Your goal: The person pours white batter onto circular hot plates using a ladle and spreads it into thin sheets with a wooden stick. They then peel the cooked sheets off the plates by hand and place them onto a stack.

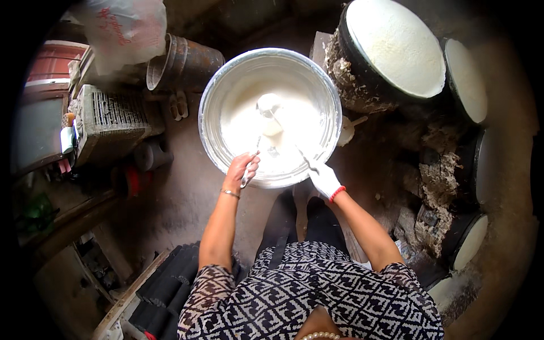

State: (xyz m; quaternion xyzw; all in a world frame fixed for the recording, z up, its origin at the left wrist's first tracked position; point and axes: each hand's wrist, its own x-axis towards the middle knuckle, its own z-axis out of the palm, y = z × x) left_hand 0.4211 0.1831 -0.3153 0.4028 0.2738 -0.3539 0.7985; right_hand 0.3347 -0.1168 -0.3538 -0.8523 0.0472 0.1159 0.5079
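A wide metal pot (207,136) with white smears on its inner wall stands in front of me, holding a white, batter-like mass (238,107). My bare left hand (242,170), with a bracelet at the wrist, is closed round a ladle's pale handle at the near left rim. The ladle's cream-coloured bowl (272,127) lies over the white mass. At the near right rim my right hand (324,180), in a white glove with a red cuff, grips a thin-handled tool (301,152). Its far end blends into the white near a pale rounded shape (268,103), so its kind is unclear.
Several round black-sided pans on rough stoves, among them a large white-topped one (396,45), line the right side. A rusty barrel (184,62) lies at the far left, near a grey slatted unit (113,122). Black cylinders (170,277) are stacked at lower left. A plastic bag (122,34) hangs at upper left.
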